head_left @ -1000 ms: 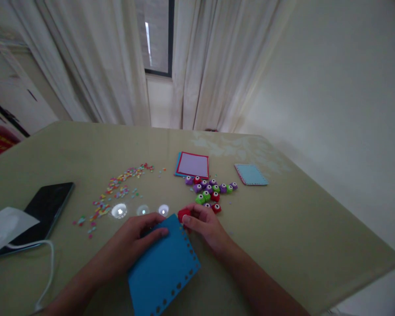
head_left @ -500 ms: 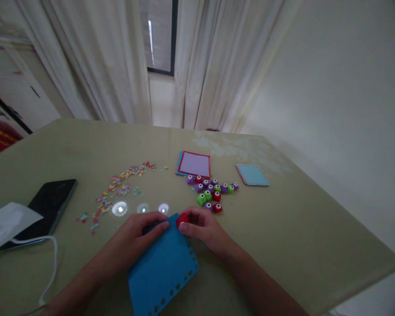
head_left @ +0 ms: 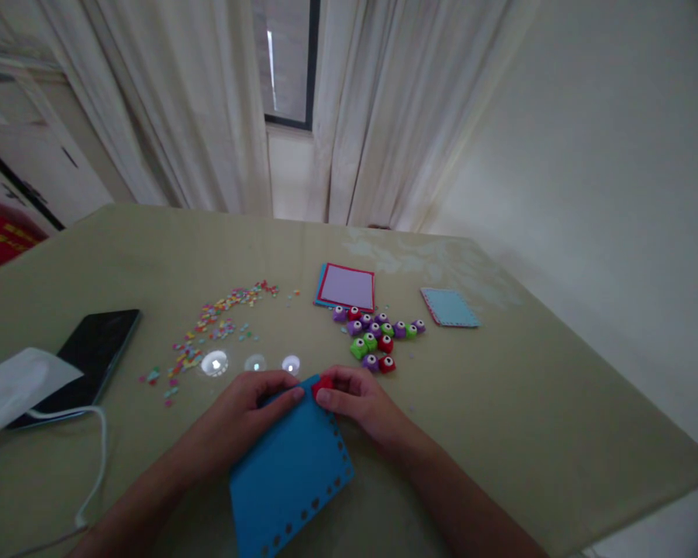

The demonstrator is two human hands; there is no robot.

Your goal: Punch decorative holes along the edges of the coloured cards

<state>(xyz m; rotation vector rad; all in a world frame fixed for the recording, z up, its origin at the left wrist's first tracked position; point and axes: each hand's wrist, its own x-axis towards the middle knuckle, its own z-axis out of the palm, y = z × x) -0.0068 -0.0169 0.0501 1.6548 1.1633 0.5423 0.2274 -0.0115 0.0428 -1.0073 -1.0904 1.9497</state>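
Note:
My left hand [head_left: 263, 404] grips the upper left edge of a blue sheet of paper [head_left: 288, 474], thumb on top. Small holes run along the sheet's right and lower edges. At its top corner my right hand [head_left: 352, 397] pinches a small red craft punch [head_left: 322, 385], mostly covered by the fingers. The punch sits at the paper's edge. Beyond the right hand lies a group of purple, green and red punches [head_left: 371, 333] with white eye-like buttons.
Colourful paper bits [head_left: 209, 316] lie scattered left of centre, near several shiny round spots [head_left: 215, 363]. A stack of coloured sheets [head_left: 347, 287] and a light blue card [head_left: 450, 308] are farther back. A black tablet-like device [head_left: 96, 353], white mask-like item [head_left: 26, 387] and white cable [head_left: 103, 457] lie left.
The red punch has turned slightly, and its white button is now hidden under my right fingers. My left thumb has shifted a little toward it. The camera view has moved slightly.

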